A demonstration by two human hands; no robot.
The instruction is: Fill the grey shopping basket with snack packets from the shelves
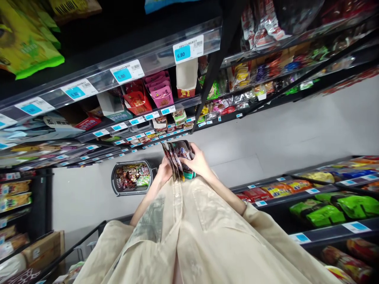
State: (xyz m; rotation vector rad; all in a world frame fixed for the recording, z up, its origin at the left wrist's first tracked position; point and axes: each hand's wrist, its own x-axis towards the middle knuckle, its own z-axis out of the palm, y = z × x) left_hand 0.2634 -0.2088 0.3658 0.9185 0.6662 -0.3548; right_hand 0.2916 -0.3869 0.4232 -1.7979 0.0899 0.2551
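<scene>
I saw both hands at centre, just past the beige shirt front (189, 236). My right hand (199, 162) had its fingers wrapped over a fanned stack of dark glossy snack packets (177, 157), thumb side pressed on the top one. My left hand (164, 173) sat under the stack's left edge; its fingers were hidden behind the packets, so I could not tell their spread, only that it touched the stack. Print on the packets was too blurred to read. A dark plastic shopping basket (116, 182) of mixed wrapped goods lay on the grey floor left of the hands. A white-and-blue price label (188, 49) reading 6.80 hung on the clear shelf rail far above. Green bags (340, 209) filled the right shelf, cut off at the frame edge.
</scene>
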